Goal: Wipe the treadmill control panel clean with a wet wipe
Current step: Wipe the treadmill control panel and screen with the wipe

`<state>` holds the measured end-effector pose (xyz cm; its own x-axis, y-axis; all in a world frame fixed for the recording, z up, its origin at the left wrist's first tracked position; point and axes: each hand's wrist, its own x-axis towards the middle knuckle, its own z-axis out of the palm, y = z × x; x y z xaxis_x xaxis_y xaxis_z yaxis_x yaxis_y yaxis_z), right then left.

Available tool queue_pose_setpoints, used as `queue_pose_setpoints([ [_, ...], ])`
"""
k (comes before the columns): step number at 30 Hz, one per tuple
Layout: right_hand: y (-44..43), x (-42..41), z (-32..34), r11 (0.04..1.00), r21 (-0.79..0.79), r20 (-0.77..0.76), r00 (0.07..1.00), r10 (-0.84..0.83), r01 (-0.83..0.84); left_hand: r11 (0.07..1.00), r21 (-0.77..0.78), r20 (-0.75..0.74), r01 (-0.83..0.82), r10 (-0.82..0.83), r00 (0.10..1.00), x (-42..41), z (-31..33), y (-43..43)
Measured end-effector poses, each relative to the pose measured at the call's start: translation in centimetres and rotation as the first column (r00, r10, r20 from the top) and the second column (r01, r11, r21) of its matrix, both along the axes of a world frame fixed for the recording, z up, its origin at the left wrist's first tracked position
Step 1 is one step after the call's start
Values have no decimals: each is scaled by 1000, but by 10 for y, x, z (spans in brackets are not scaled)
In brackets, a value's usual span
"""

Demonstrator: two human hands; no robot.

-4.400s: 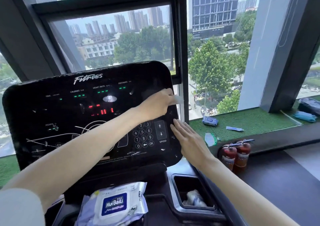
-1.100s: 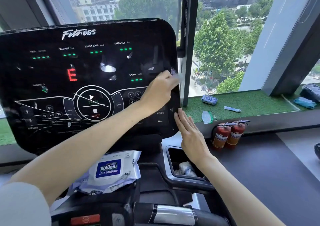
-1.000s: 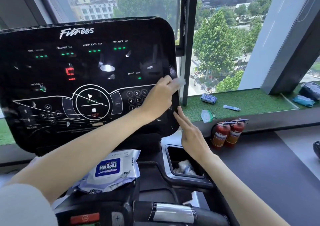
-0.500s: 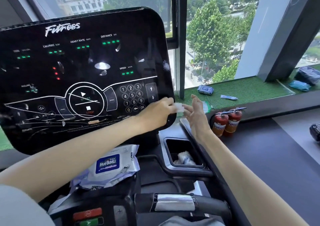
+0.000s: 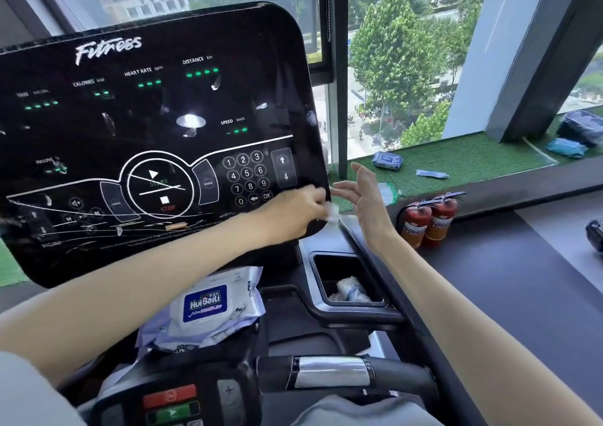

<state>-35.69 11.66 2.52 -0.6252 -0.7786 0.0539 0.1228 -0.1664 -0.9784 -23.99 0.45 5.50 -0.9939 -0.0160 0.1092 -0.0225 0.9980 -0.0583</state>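
The black treadmill control panel (image 5: 156, 138) fills the left of the view, glossy and lit, with green readouts, a round start/stop ring and a number keypad (image 5: 248, 179). Ceiling lights glare off it and pale streaks show along its lower left, which look to me like marks yet to be wiped, though they could be printed lines. Below it a pack of HuiBaiLi wet wipes (image 5: 208, 308) lies on the console shelf.

Moving right, the left hand (image 5: 298, 211) reaches across to the panel's lower right corner with its fingers pinched shut on a small white wet wipe (image 5: 333, 211), pressed at the very edge of the panel. I take this as the wiping stroke running out at that corner.

Just beside it the right hand (image 5: 367, 197) hangs open, fingers spread, holding nothing and touching nothing I can see. Below, a cup holder (image 5: 378, 300) holds crumpled white wipes.

Further right, two small red fire extinguishers (image 5: 429, 221) stand under the green-turfed window ledge (image 5: 473, 161).

Next, I would guess, the wipe needs carrying back left over the streaked lower area with steady flat pressure, or passing to the free hand.
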Motion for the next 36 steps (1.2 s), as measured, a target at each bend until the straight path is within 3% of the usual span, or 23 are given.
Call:
queue_pose_setpoints([
  [2, 1, 1, 2, 999, 32, -60, 998, 4, -2, 999, -30, 150, 13, -8, 989, 14, -4, 0],
  [8, 1, 6, -2, 995, 83, -268, 963, -34, 59, 995, -77, -1, -62, 62, 998, 19, 4, -2],
  [11, 0, 7, -3, 992, 95, -309, 950, -45, 78, 992, -124, 104, -21, 34, 994, 14, -6, 10],
  [14, -1, 6, -4, 994, 79, -310, 949, -53, 81, 990, -143, 204, -6, 36, 978, 21, -5, 2],
  [19, -3, 8, -7, 990, 60, -294, 950, -106, 128, 992, -122, 50, -31, 37, 998, 11, 2, 4],
  [23, -2, 8, -7, 989, 57, -273, 955, -114, 134, 993, -118, 182, 27, -5, 983, 20, -9, 6],
  [28, -3, 11, -9, 985, 52, -240, 960, -146, 163, 990, -47, -32, -130, 129, 991, 54, 6, -23],
  [36, -5, 29, -5, 962, 43, -301, 922, -244, 269, 996, 24, 102, -91, 88, 991, 21, -5, -4],
])
